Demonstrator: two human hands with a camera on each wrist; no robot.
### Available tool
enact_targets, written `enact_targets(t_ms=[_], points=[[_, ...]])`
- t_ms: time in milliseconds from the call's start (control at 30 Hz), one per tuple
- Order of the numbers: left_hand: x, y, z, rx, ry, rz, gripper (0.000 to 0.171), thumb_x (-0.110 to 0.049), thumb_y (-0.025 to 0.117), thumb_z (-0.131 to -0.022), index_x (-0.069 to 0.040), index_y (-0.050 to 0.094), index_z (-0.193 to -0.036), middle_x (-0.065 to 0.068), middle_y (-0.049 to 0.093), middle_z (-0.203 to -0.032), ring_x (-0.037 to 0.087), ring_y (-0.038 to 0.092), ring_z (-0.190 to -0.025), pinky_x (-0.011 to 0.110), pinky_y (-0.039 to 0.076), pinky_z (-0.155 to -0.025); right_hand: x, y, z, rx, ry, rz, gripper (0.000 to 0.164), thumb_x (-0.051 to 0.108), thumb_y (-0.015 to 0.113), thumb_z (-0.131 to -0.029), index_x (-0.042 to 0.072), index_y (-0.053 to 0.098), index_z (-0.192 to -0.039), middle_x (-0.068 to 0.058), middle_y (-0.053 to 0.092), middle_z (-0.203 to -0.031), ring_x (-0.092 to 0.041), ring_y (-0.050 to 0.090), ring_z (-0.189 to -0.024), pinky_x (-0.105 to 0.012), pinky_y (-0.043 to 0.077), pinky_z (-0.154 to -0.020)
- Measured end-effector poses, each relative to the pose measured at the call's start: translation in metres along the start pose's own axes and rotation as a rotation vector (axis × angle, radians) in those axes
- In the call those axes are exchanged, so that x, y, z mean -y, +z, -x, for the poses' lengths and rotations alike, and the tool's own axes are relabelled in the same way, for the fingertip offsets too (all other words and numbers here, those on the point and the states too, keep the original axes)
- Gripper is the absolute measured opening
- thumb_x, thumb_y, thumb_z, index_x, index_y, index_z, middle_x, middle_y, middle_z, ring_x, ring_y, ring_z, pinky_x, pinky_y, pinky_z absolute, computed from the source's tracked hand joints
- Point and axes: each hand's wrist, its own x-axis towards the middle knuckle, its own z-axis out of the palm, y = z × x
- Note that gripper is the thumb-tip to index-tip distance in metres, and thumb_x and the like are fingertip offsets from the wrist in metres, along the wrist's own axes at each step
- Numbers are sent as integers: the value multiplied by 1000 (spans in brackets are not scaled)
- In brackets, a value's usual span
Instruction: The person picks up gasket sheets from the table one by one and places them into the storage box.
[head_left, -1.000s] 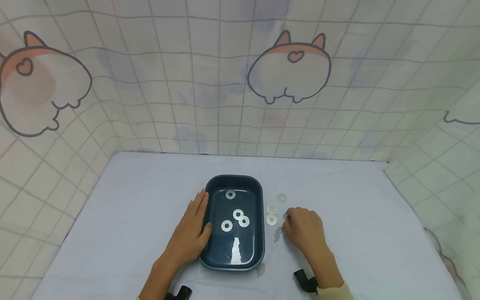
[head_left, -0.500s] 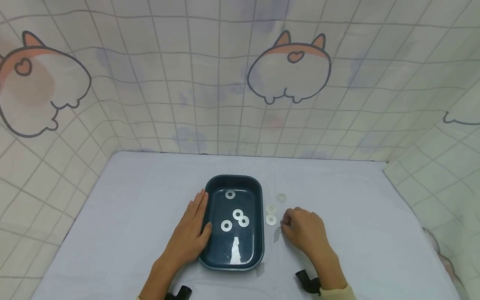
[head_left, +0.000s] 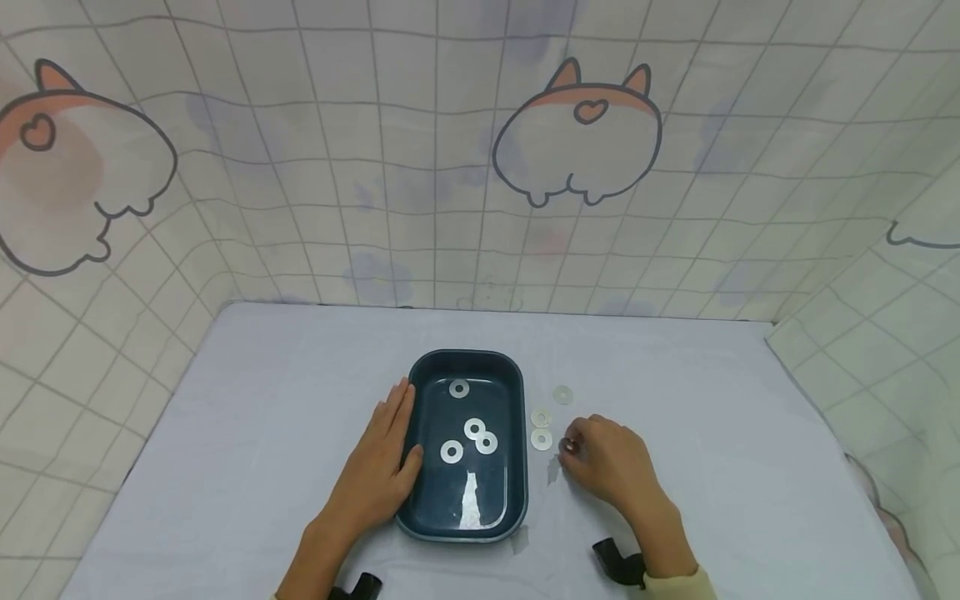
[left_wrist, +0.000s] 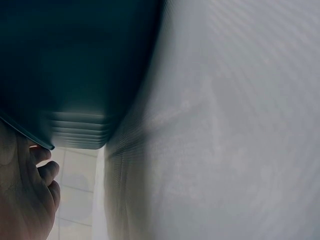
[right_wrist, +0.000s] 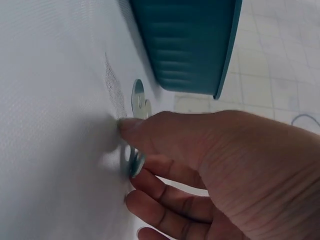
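My left hand (head_left: 378, 471) lies with straight fingers along the left rim of a dark blue tray (head_left: 517, 500), thumb at the rim. Several flat silver washers (head_left: 452, 452) rest inside the tray, two of them overlapping. To the right of the tray my right hand (head_left: 611, 462) pinches a washer (right_wrist: 138, 164) between thumb and fingers, close to the tabletop. The washer stands tilted in the right wrist view, partly covered by the thumb. Three more washers (head_left: 542, 439) lie on the cloth between tray and right hand.
A white cloth (head_left: 300, 358) covers the table, with small grey patches (head_left: 520, 540) near the tray. Patterned curtain walls (head_left: 435, 208) enclose the back and both sides. Black wrist-camera mounts (head_left: 618, 562) sit at both wrists.
My right fingers have curled around the washer at their tips and tilted it up from the cloth. My left hand and the tray have stayed in place.
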Motion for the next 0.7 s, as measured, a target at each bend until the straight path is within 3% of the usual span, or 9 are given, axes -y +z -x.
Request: enact_targets(t_ms=[233, 467, 700], points=[[0, -2, 1, 2, 1, 17, 84, -22, 58, -101, -15, 14, -172, 4, 17, -180, 27, 20, -167, 54, 23, -136, 1, 0, 0, 10, 19, -3, 19, 18, 85, -83, 7, 80, -98, -4, 76, -87, -14, 62, -73, -34, 58, -69], [0, -4, 2, -7, 10, 19, 84, -21, 59, -100, -14, 16, -171, 5, 19, -180, 28, 22, -167, 56, 25, -135, 7, 1, -1, 8, 31, 33, 17, 18, 86, -83, 6, 80, -93, -3, 73, -78, -14, 53, -64, -28, 49, -60], [-1, -3, 0, 0, 8, 37, 84, -20, 60, -100, -13, 16, -171, 3, 18, -180, 28, 22, -167, 57, 24, -135, 7, -2, 1, 14, 30, 49, 15, 17, 85, -83, 5, 78, -88, -4, 71, -76, -14, 52, -62, -30, 49, -59]])
